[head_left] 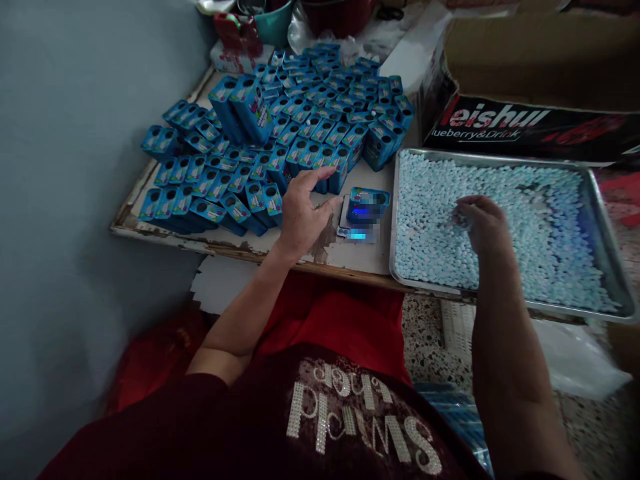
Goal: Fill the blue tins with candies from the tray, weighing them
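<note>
My left hand [307, 210] is over the table beside the front of the packed blue boxes [313, 150], thumb and fingers spread apart with nothing between them. Just right of it, one blue box [367, 205] rests on a small digital scale [345, 223], partly blurred out. A metal tray [393, 253] on the right is spread with small pale blue and white candies [435, 240]. Over the candies is my right hand [477, 217], its fingers pinched together around some of them; small pale pieces show at the fingertips.
An open cardboard box [535, 130] stands behind the tray. At the back left are a red tape dispenser [239, 35] and a teal bowl [274, 25]. The table's worn front edge [240, 252] runs near my body, and a grey wall [95, 133] is on the left.
</note>
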`<state>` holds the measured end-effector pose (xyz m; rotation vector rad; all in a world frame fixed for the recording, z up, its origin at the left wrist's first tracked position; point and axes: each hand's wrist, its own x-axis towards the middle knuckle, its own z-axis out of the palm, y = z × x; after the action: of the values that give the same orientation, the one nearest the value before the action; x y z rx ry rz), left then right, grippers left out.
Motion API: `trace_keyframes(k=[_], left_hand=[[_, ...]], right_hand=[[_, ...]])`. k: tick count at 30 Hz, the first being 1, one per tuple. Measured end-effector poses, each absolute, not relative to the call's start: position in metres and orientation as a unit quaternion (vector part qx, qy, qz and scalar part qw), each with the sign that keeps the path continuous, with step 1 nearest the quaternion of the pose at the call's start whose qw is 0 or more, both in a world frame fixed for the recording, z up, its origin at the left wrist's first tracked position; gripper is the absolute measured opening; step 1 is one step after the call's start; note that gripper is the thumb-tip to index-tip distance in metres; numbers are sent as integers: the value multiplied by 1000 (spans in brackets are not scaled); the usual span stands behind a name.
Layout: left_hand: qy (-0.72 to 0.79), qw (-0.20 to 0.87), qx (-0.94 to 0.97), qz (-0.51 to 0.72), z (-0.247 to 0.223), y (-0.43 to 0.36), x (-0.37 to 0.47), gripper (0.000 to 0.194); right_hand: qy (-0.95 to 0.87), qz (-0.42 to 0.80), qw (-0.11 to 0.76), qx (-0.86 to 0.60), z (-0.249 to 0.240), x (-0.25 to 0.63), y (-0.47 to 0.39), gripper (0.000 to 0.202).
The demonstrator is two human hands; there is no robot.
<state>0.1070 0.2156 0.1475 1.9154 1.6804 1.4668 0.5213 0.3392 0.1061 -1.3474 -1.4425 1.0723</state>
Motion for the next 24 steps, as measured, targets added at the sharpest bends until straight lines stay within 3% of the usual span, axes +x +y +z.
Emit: trace_keyframes(k=[8, 13, 18, 21, 24], left_hand=[[563, 136, 641, 504, 132, 215, 94, 55], [557, 163, 649, 492, 114, 219, 98, 60], [555, 255, 612, 502, 75, 244, 123, 95], [536, 340, 609, 475, 71, 270, 143, 63], [485, 320, 688, 435, 97, 294, 162, 43]], right_hand=[[-689, 263, 297, -607, 108, 494, 327, 21], [-652, 277, 254, -659, 121, 489, 332, 21], [-743, 248, 174, -597, 149, 473, 324, 15], [-704, 310, 248, -588, 158, 451, 312, 11], [-479, 531, 419, -560, 153, 425, 303, 14]])
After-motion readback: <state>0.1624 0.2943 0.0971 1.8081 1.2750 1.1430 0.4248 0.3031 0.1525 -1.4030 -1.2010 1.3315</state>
